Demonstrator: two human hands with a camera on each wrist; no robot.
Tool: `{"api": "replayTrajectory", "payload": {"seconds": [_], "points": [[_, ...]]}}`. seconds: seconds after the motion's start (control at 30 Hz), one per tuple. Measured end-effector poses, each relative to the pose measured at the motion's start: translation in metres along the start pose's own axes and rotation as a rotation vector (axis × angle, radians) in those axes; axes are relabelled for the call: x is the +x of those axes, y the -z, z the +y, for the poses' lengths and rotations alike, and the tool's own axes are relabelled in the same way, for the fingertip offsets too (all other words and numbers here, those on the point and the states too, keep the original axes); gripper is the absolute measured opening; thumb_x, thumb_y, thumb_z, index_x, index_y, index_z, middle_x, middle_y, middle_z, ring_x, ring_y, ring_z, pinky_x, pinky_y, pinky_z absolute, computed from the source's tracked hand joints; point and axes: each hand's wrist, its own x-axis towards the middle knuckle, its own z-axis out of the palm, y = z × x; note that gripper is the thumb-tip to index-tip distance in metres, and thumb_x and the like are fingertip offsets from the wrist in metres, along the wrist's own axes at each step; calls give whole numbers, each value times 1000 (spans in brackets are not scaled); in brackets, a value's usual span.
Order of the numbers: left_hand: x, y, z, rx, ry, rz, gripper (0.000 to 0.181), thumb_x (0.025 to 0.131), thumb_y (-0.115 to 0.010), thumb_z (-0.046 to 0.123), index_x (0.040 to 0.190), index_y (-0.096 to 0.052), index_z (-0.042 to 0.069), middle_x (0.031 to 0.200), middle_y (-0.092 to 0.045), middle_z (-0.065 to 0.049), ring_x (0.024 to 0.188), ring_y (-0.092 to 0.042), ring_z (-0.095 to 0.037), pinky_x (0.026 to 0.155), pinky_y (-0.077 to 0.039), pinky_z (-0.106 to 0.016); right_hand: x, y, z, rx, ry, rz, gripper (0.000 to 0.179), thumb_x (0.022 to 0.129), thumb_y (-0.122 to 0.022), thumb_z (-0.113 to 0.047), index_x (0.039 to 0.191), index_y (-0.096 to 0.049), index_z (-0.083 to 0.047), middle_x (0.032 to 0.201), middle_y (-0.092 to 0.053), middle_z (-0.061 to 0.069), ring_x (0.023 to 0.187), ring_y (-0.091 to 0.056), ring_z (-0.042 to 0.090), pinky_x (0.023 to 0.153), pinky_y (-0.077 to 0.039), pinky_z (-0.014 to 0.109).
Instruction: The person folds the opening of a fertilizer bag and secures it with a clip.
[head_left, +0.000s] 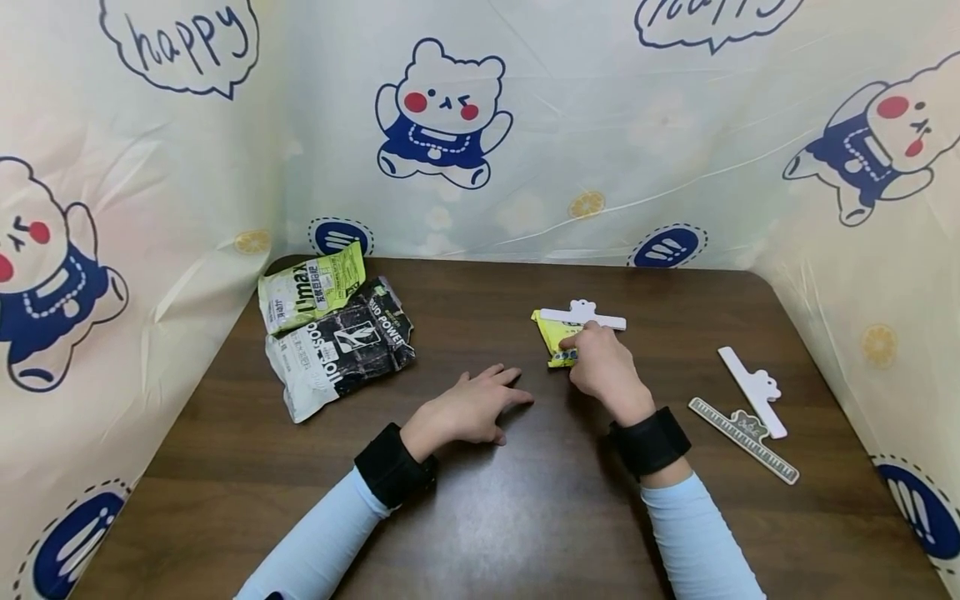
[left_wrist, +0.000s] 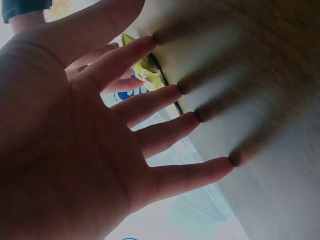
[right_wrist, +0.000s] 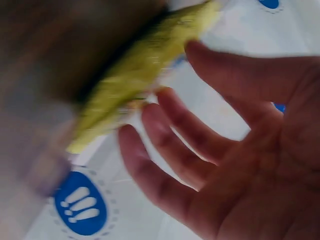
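Note:
A small yellow packet [head_left: 552,337] lies at the middle back of the brown table, with a white sealing clip [head_left: 582,314] across its far edge. My right hand [head_left: 606,371] is over the packet's right side, hiding part of it. In the right wrist view, the loosely bent fingers [right_wrist: 157,167] and thumb are at the yellow packet [right_wrist: 145,65] without closing round it; exact contact is unclear because of blur. Nearer the table's centre, my left hand [head_left: 467,407] spreads its fingers, and in the left wrist view their fingertips [left_wrist: 220,167] rest on the tabletop. It holds nothing.
Two more packages are at the back left: a green one [head_left: 311,287] and a black and white one [head_left: 341,346], which overlap. On the right lie a white clip [head_left: 752,392] and a grey patterned clip [head_left: 742,439]. A printed curtain [head_left: 540,167] surrounds the table.

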Motion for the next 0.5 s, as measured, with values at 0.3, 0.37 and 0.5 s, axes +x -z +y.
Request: {"api": "replayTrajectory", "payload": {"seconds": [0.3,0.37,0.5], "points": [[0,-1,2,-6,3,9,70,88,-85,21,151,-56,26,170,-33,-14,157,-24,-39,111,-32,-80,-18,3,-29,-127,14,-248,48,97,-71,-15,143,-61,-5,146,-48,28,129,-46,49,96,-51,69],[1,-1,2,-10,5,11,70,87,-86,20,151,-57,25,170,-33,-15,157,-24,-39,110,-32,-80,-18,3,-32,-130,-9,-287,50,99,-69,-15,147,-57,-4,149,-44,28,135,-40,52,98,-47,74],[2,-1,2,-12,5,13,70,86,-86,19,150,-58,25,170,-34,-15,157,-25,-40,110,-32,-81,-16,1,-35,-139,-42,-323,50,103,-63,-14,151,-53,-4,151,-40,28,141,-33,54,101,-39,83]]}}
